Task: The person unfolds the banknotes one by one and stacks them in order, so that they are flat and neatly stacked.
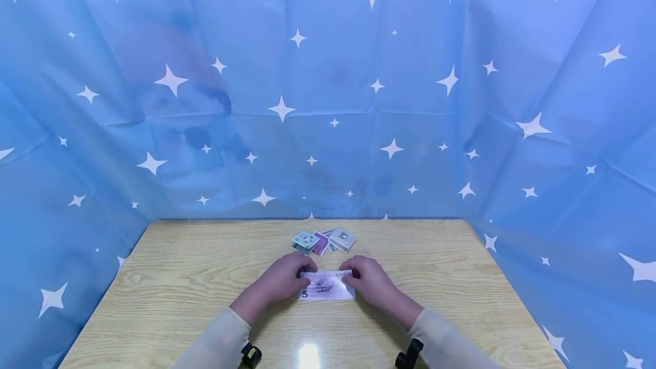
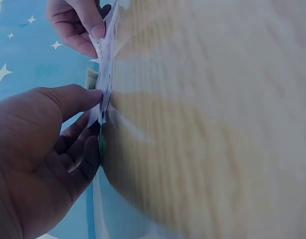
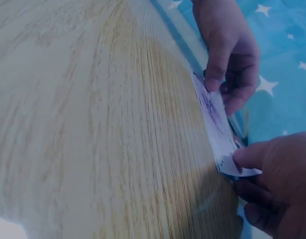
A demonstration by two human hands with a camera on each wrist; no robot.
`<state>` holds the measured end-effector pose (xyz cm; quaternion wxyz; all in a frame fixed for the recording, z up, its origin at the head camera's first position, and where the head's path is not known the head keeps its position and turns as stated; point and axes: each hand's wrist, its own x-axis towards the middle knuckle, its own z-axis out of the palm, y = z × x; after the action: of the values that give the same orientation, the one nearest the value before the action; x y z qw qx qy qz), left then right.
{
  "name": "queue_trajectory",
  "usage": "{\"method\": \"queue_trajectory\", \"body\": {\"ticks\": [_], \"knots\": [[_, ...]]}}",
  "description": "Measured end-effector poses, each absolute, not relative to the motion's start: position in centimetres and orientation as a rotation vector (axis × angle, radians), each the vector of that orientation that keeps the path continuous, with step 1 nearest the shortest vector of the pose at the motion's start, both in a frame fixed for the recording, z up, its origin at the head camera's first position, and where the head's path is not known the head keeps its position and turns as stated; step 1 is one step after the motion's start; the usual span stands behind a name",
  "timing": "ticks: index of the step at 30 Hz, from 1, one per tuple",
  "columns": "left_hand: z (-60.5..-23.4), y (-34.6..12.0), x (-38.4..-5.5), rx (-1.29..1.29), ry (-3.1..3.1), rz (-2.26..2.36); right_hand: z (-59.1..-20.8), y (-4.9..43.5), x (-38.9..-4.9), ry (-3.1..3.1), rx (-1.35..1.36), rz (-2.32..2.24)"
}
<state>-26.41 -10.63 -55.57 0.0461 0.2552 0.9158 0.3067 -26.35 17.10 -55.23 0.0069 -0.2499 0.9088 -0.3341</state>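
Paper note [image 1: 328, 294] at mid-table [image 1: 189, 295]: probably light, limp, easily creased.
Left hand [image 1: 283, 278] and right hand [image 1: 375, 285] pinch left and right ends, fingers curled; edge holds look best.

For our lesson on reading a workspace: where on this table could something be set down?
The tabletop is bare between the left hand and its left edge, and between the right hand and its right edge. The middle is crowded: both hands pinch the purple-printed note, with small papers lying just beyond.
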Motion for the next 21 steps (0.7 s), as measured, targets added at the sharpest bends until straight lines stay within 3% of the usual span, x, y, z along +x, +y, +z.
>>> {"method": "queue_trajectory", "body": {"ticks": [21], "knots": [[-55.09, -10.57, -26.17, 0.806, 2.833, 0.874, -55.33, 17.09, -26.62, 2.828, -0.718, -0.977]]}}
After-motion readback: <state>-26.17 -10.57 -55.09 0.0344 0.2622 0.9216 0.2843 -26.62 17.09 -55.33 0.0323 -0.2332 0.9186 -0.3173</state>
